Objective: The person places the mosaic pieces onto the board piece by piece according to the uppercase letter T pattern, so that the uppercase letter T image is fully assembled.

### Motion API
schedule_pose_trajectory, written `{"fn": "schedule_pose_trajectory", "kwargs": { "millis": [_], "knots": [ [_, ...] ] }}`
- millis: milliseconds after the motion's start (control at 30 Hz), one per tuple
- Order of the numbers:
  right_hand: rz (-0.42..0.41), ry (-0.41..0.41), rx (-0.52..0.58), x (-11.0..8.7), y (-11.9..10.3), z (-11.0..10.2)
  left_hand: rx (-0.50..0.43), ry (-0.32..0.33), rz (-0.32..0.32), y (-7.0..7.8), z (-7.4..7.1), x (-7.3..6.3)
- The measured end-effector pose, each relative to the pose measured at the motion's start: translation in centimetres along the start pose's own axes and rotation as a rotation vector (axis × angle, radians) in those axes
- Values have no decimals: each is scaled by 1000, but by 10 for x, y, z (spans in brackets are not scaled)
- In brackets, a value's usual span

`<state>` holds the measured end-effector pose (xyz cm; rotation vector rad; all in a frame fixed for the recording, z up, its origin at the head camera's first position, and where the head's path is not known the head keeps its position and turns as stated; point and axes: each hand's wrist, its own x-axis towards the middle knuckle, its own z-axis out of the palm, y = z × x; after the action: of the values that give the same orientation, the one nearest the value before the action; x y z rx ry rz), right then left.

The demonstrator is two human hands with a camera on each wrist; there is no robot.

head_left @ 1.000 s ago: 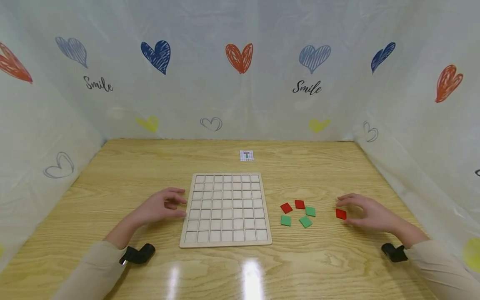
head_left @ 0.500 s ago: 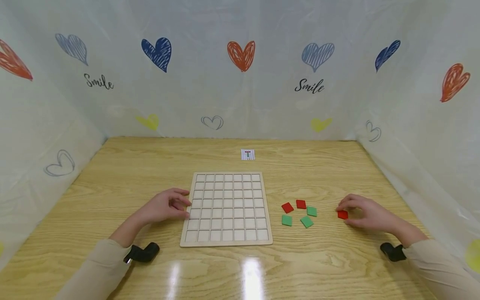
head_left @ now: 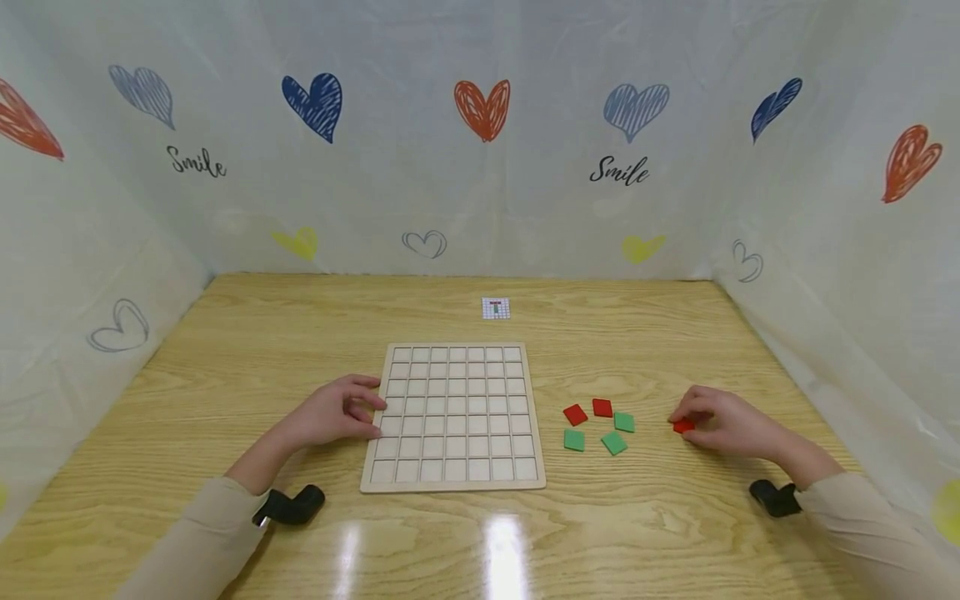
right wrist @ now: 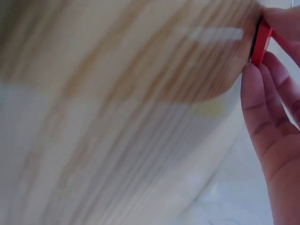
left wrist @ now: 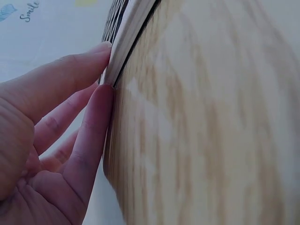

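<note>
In the head view my right hand (head_left: 723,423) has its thumb and fingers round a red square tile (head_left: 682,426), right of the other tiles. The right wrist view shows that tile (right wrist: 262,44) between thumb and fingertips, close to the wooden table. My left hand (head_left: 333,411) rests its fingertips on the left edge of a pale wooden grid board (head_left: 454,487). Up close in the left wrist view, the left hand (left wrist: 56,122) touches the board's edge (left wrist: 123,49) with loosely extended digits. No tiles sit in the board's squares.
Between board and right hand lie loose tiles: two red, such as the red tile (head_left: 602,407), and several green, such as the green tile (head_left: 573,440). A small printed card (head_left: 495,308) lies behind the board. White curtains (head_left: 480,200) with hearts enclose the table (head_left: 637,533).
My right thumb and fingers have closed in on the red tile, covering more of it. The left hand has moved slightly right, onto the board's edge.
</note>
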<state>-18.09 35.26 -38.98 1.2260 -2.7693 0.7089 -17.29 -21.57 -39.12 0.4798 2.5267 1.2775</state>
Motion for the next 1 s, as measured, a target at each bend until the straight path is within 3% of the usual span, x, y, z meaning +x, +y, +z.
{"fn": "schedule_pose_trajectory", "kwargs": {
  "millis": [333, 1000],
  "knots": [
    [39, 13, 13, 13, -7, 1, -30, 1, -33, 0, 1, 1],
    [102, -18, 32, 45, -17, 6, -21, 3, -28, -1, 1, -1]
  ]
}}
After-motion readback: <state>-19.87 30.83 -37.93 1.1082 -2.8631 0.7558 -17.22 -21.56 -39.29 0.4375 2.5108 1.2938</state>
